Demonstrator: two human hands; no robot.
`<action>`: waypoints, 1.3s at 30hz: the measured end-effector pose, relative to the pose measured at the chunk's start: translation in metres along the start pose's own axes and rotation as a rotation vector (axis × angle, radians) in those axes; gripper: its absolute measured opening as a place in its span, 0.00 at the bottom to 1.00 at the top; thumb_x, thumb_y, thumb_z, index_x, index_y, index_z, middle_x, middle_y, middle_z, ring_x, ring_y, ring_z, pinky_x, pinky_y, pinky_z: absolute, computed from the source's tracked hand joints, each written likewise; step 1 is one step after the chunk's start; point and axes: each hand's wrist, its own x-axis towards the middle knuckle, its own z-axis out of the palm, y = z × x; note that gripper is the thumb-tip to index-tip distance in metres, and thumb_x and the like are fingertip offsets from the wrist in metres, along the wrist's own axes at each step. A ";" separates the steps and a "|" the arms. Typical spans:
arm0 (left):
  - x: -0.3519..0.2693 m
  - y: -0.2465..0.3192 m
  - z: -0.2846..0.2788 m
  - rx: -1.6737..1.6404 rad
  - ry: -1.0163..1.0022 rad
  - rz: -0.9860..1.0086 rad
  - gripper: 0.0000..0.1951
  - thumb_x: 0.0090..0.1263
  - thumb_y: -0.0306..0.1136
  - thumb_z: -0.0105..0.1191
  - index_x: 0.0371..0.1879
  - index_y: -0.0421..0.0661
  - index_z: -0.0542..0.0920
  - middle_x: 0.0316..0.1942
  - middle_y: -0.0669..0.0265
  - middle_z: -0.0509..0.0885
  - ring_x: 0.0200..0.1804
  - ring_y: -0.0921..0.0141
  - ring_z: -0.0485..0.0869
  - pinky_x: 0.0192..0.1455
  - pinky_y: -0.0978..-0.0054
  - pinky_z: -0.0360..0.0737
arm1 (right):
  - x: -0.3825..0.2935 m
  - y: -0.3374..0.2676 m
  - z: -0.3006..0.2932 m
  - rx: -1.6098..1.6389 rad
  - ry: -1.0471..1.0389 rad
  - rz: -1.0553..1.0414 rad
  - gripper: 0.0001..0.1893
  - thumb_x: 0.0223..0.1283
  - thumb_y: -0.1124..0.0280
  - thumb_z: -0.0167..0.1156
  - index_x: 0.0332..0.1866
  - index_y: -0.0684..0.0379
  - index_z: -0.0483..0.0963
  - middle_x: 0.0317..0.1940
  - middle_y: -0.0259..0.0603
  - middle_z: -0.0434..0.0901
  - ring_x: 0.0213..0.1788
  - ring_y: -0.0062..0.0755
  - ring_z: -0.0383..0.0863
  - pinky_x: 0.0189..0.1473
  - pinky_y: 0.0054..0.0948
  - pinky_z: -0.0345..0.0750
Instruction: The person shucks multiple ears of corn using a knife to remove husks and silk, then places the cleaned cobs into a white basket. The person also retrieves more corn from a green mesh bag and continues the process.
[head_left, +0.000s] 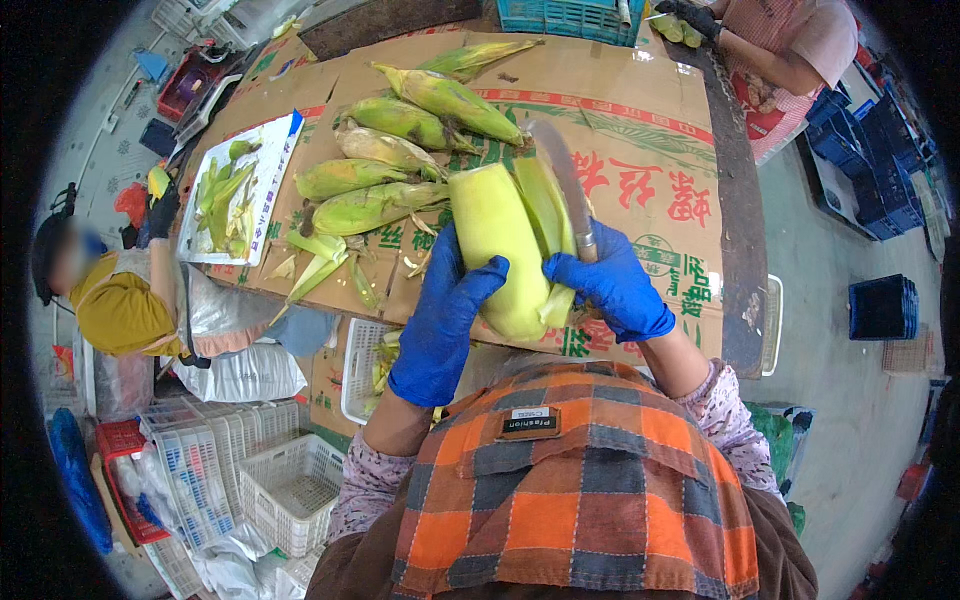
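Note:
My left hand (450, 300), in a blue glove, grips a pale green corn ear (499, 247) whose husk still wraps it. In my right hand (611, 277), gloved alike, is the handle of a knife (562, 172), its curved blade pointing away from me. The right thumb also presses a strip of husk (544, 202) that stands apart along the ear's right side. Several unpeeled corn ears (382, 206) lie just beyond and left of the left hand. Cut husk pieces (326, 270) are scattered near the table's front edge.
Flattened cardboard (645, 127) covers the table. A white tray (262, 217) of husks stands at left, a teal crate (570, 19) at the far edge. Below the front edge is a white basket (360, 375) with husks. One person (127, 300) is at left, another (787, 45) at far right.

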 end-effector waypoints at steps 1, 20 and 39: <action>0.000 -0.001 -0.001 -0.009 -0.022 -0.010 0.31 0.67 0.35 0.60 0.67 0.41 0.65 0.58 0.62 0.76 0.59 0.69 0.76 0.61 0.72 0.74 | 0.001 0.001 0.001 -0.006 0.047 0.024 0.22 0.55 0.71 0.69 0.56 0.60 0.76 0.38 0.32 0.82 0.35 0.16 0.78 0.33 0.20 0.77; -0.004 -0.009 -0.048 -0.709 -0.081 -0.013 0.36 0.75 0.58 0.38 0.70 0.38 0.61 0.62 0.49 0.74 0.59 0.55 0.78 0.64 0.58 0.74 | 0.018 0.011 -0.002 -0.551 0.172 -0.141 0.28 0.54 0.64 0.71 0.59 0.62 0.73 0.43 0.41 0.82 0.45 0.28 0.80 0.48 0.29 0.77; 0.010 -0.011 -0.015 -0.581 0.008 -0.011 0.28 0.75 0.46 0.51 0.67 0.43 0.65 0.59 0.58 0.77 0.59 0.65 0.78 0.62 0.64 0.76 | 0.003 0.010 0.023 -0.051 -0.027 -0.006 0.11 0.57 0.75 0.61 0.45 0.61 0.76 0.30 0.30 0.78 0.32 0.17 0.74 0.36 0.24 0.76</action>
